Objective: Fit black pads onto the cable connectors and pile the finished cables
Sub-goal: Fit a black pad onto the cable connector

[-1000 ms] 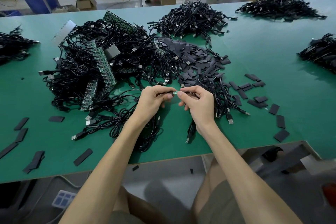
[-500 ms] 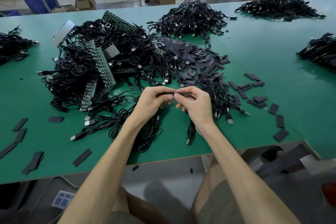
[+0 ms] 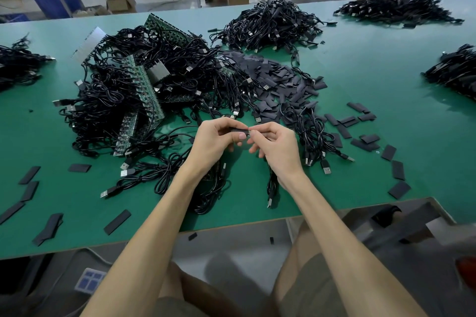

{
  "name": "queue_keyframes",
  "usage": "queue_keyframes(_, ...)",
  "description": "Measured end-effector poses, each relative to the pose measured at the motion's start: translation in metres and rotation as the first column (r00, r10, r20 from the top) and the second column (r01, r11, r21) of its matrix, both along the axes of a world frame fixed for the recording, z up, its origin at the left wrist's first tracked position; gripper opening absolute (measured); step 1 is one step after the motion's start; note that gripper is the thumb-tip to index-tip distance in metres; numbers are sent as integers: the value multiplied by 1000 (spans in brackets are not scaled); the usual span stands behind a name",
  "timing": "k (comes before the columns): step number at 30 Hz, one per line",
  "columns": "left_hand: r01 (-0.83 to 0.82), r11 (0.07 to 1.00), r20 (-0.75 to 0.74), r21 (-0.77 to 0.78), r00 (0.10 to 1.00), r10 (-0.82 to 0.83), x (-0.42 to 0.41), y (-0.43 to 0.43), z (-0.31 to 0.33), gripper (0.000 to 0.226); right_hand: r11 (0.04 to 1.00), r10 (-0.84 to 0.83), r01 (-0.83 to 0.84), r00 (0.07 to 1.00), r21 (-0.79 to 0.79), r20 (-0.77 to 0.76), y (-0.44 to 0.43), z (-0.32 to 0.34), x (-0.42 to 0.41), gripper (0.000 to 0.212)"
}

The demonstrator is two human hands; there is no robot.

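While both hands are raised just over the near part of the flat green tabletop (image 3: 386,72), the left hand (image 3: 213,140) pinches a small flat black rectangular pad (image 3: 239,131) between thumb and forefinger, its other fingers curled beneath. The right hand (image 3: 277,148) meets it from 3 o'clock, thumb and forefinger pinched on the connector end of a thin black cable (image 3: 271,184). The connector is almost wholly hidden by the fingertips, right against the pad's edge, and whether it sits inside the pad cannot be told. The cable drops below the right wrist toward 6 o'clock, and its silver USB plug (image 3: 269,204) lies on the tabletop near the front edge.

From 9 to 11 o'clock of the hands sprawls a large tangle of black cables (image 3: 108,110), mixed with long green circuit-board strips (image 3: 144,90). At 1 o'clock lies a loose heap of black pads (image 3: 270,77), and single scattered pads (image 3: 360,121) trail from it toward 3 o'clock. Farther back at 12 o'clock sits a rounded pile of black cables (image 3: 268,24). Another far pile (image 3: 394,8) lies at 1 o'clock by the back edge, a right-edge pile (image 3: 456,72) at 2 o'clock and a left-edge pile (image 3: 15,64) at 10 o'clock. A few stray pads (image 3: 29,190) lie at 8 o'clock near the front edge.
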State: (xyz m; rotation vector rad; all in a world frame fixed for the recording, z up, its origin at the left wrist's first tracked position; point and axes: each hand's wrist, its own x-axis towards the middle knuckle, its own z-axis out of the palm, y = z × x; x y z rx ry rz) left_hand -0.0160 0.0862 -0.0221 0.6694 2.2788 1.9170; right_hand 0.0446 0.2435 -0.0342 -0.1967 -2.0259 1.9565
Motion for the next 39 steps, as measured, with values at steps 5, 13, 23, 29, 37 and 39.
queue_keyframes(5, 21, 1000, -12, 7, 1000, -21, 2, 0, 2, 14, 999, 35, -35, 999, -37, -2, 1, 2, 1, 11)
queue_keyframes(13, 50, 997, 20, 53, 999, -51, 1, -1, 4, 14, 997, 75, -75, 997, -18, 9, 0, 3, 0, 6)
queue_keyframes(23, 60, 994, 36, 88, 997, -63, 2, -1, 4, 17, 995, 80, -81, 997, 52, 11, -2, 5, 2, 6)
queue_keyframes(29, 70, 992, 22, 106, 997, -73, 0, -3, 4, 17, 995, 79, -80, 997, 51, 9, -2, 5, 1, 8)
queue_keyframes(37, 87, 989, 7, 118, 996, -89, 3, -1, 5, 20, 996, 75, -76, 997, 53, 5, -1, 5, 2, 9)
queue_keyframes(39, 79, 990, 8, 116, 997, -81, 3, -1, 5, 19, 995, 83, -84, 996, 56, 8, -1, 6, 2, 7)
